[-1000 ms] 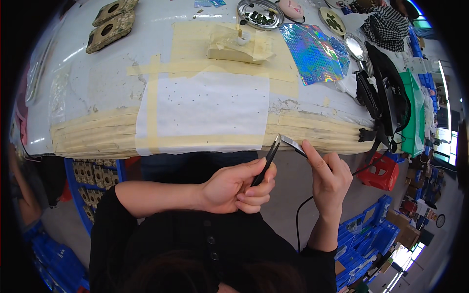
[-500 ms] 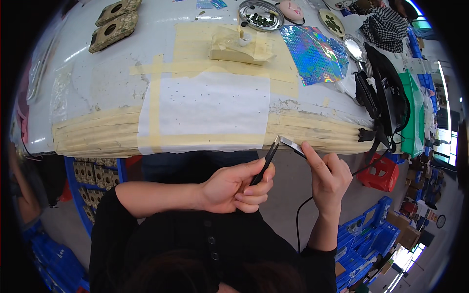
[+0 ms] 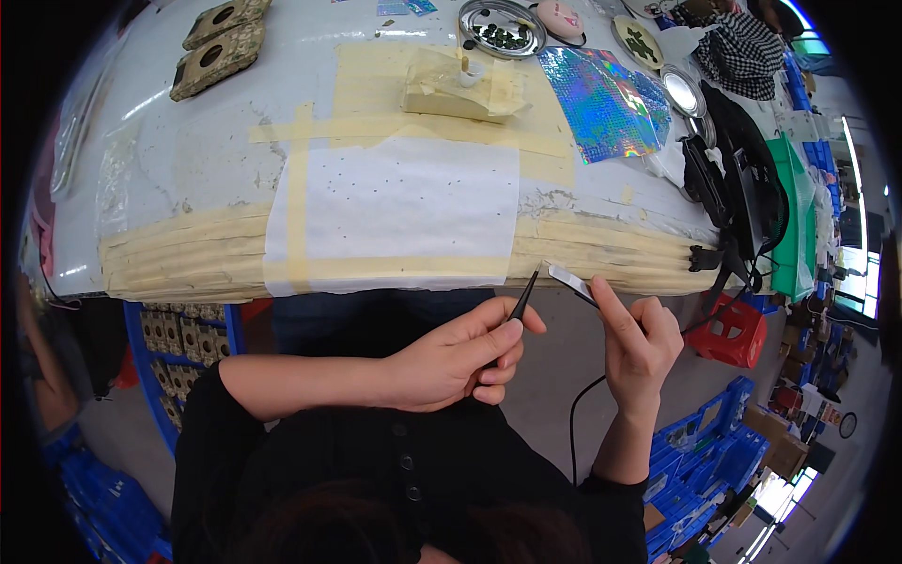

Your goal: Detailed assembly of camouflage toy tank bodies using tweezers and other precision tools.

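Observation:
My left hand [image 3: 451, 362] is closed around black pointed tweezers [image 3: 526, 299], whose tips look pressed together and aim up at the table's front edge. Between the fingers of my right hand [image 3: 641, 350] is a small flat silver piece with a dark end [image 3: 569, 280]; its exact kind I cannot make out. A slight gap separates the tweezer tips from the silver piece. Beyond both hands, white paper [image 3: 413, 207] dotted with several tiny dark specks is taped on the table. Whether the tweezers grip anything tiny is too small to see.
A tape-covered block [image 3: 456, 99] holding a small white cup stands behind the paper. Farther back are a metal dish [image 3: 536, 42] of dark green bits and a shiny holographic sheet [image 3: 601, 108]. Camouflage cases [image 3: 216, 61] lie far left, a black bag [image 3: 752, 179] at right.
The tweezers have come away from the silver piece, and their prongs have closed. My right hand has shifted slightly right and down with the piece.

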Motion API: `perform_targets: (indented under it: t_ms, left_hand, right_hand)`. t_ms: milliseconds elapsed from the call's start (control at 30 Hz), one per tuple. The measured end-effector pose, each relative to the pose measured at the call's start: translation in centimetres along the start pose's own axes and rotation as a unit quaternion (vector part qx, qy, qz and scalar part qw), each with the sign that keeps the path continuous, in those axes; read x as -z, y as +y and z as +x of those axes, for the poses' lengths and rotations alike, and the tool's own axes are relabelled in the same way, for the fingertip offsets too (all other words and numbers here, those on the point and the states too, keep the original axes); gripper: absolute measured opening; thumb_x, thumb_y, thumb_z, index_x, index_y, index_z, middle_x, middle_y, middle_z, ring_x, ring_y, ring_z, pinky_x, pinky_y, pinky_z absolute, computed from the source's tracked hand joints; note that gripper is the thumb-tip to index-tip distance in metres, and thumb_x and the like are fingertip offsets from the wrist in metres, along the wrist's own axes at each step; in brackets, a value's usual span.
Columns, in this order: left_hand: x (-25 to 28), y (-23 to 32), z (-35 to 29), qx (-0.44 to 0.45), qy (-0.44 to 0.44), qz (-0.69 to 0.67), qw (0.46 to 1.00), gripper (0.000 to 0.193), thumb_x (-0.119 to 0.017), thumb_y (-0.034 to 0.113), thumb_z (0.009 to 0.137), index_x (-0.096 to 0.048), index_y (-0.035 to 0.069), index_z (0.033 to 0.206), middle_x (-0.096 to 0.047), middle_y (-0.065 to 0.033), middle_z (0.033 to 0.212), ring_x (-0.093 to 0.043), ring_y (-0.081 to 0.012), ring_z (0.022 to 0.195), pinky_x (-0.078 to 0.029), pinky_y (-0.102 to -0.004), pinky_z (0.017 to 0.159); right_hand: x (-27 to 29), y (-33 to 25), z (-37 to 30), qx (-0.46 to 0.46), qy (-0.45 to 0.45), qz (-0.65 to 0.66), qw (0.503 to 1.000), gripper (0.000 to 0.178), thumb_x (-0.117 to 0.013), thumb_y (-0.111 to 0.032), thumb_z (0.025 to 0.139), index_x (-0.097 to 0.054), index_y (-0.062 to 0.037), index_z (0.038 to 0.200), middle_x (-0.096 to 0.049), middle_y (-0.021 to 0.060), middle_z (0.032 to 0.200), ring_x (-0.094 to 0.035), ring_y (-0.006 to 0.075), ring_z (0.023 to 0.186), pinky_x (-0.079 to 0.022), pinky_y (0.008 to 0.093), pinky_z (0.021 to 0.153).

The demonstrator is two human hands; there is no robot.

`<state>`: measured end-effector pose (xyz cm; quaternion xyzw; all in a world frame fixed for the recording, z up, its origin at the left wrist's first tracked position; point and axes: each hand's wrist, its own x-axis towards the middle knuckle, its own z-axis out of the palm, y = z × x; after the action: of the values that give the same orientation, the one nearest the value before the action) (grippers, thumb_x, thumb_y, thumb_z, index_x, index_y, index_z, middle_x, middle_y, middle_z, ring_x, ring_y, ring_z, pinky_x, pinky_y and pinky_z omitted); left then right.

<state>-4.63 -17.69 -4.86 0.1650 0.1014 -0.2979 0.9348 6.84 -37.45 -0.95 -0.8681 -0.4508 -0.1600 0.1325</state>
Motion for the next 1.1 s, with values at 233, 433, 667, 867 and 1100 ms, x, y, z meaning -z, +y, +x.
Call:
perform_targets:
  t_ms: [233, 433, 667, 867, 1100]
  left_hand:
    - [0.1, -0.1, 0.0, -0.013, 0.005, 0.021, 1.000, 0.019, -0.035, 0.024, 0.101, -0.041, 0.009, 0.111, -0.035, 0.0009, 0.076, -0.032, -0.0067, 0.062, -0.034, -0.0231, 0.056]
    - [-0.3, 0.0, 0.0, -0.039, 0.032, 0.066, 0.997, 0.017, -0.036, 0.022, 0.101, -0.040, 0.007, 0.107, -0.039, -0.0008, 0.077, -0.039, -0.0067, 0.059, -0.045, -0.0263, 0.057]
    - [-0.1, -0.1, 0.0, -0.045, 0.031, 0.077, 0.995, 0.017, -0.036, 0.022, 0.100, -0.040, 0.007, 0.108, -0.041, -0.0005, 0.076, -0.039, -0.0065, 0.057, -0.048, -0.0265, 0.058]
    - [0.2, -0.1, 0.0, -0.024, 0.007, 0.036, 0.999, 0.018, -0.034, 0.024, 0.101, -0.040, 0.008, 0.108, -0.039, 0.0011, 0.072, -0.038, -0.0060, 0.057, -0.049, -0.0285, 0.059]
    - [0.1, 1.4, -0.6, -0.003, -0.080, -0.011, 0.997, 0.026, -0.026, 0.031, 0.102, -0.041, 0.009, 0.104, -0.040, 0.0000, 0.069, -0.041, -0.0086, 0.053, -0.053, -0.0363, 0.071]
  right_hand:
    - [0.4, -0.5, 0.4, 0.004, -0.029, -0.049, 0.998, 0.055, -0.068, -0.005, 0.064, -0.067, -0.0276, 0.114, -0.028, -0.0011, 0.061, -0.033, 0.0132, 0.050, -0.027, 0.0270, 0.047]
    - [0.4, -0.1, 0.4, 0.003, -0.014, -0.055, 0.998, 0.055, -0.068, -0.006, 0.064, -0.066, -0.0284, 0.115, -0.028, -0.0012, 0.061, -0.033, 0.0130, 0.050, -0.026, 0.0269, 0.047]
    - [0.3, -0.3, 0.4, 0.017, -0.028, -0.054, 0.998, 0.052, -0.069, -0.007, 0.066, -0.067, -0.0274, 0.114, -0.029, -0.0010, 0.061, -0.032, 0.0129, 0.049, -0.026, 0.0270, 0.047]
    - [0.3, -0.2, 0.2, 0.014, -0.019, -0.034, 0.999, 0.053, -0.069, -0.006, 0.065, -0.067, -0.0266, 0.113, -0.030, -0.0010, 0.061, -0.035, 0.0129, 0.050, -0.027, 0.0275, 0.048]
    - [0.0, 2.6, 1.5, -0.078, 0.065, 0.013, 0.995, 0.046, -0.069, -0.005, 0.070, -0.068, -0.0216, 0.113, -0.036, 0.0008, 0.062, -0.038, 0.0165, 0.053, -0.031, 0.0291, 0.051]
